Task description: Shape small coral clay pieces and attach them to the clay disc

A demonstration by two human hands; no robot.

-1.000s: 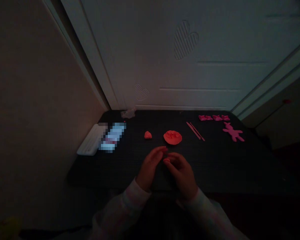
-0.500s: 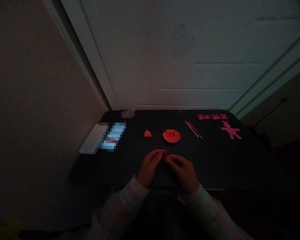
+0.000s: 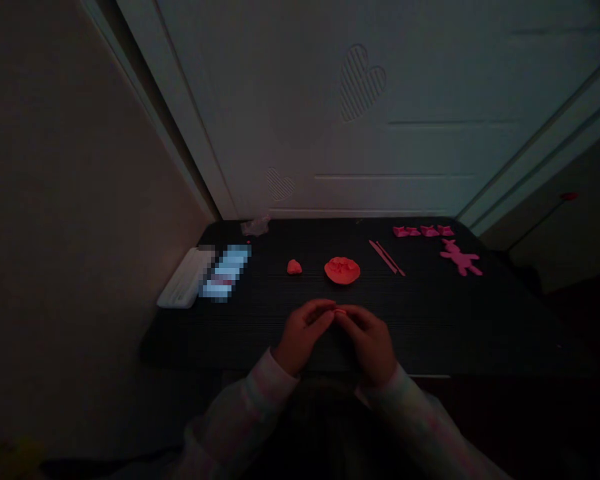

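Note:
My left hand (image 3: 303, 335) and my right hand (image 3: 371, 343) meet fingertip to fingertip above the near part of the dark table. Between them is a small piece of orange-red modelling clay (image 3: 340, 311), pinched by the right thumb and fingers, with the left fingertips closed against its left side. Most of the piece is covered by my fingers. Just beyond the hands lies a round, dish-like orange-red clay shape (image 3: 343, 272) with crumpled bits inside it. To its left sits a lump of the same clay (image 3: 294, 267).
Two thin pink modelling tools (image 3: 386, 258) lie right of the dish shape. Farther right are a pink rabbit-like figure (image 3: 460, 258) and several pink folded pieces (image 3: 423, 231). A white tray (image 3: 183, 280), a blurred bright rectangle (image 3: 227, 273) and clear plastic wrap (image 3: 255, 227) are left.
My fingertips have come together: the left thumb and fingers now touch the clay piece, which the right hand has brought slightly up. The things on the table have stayed put.

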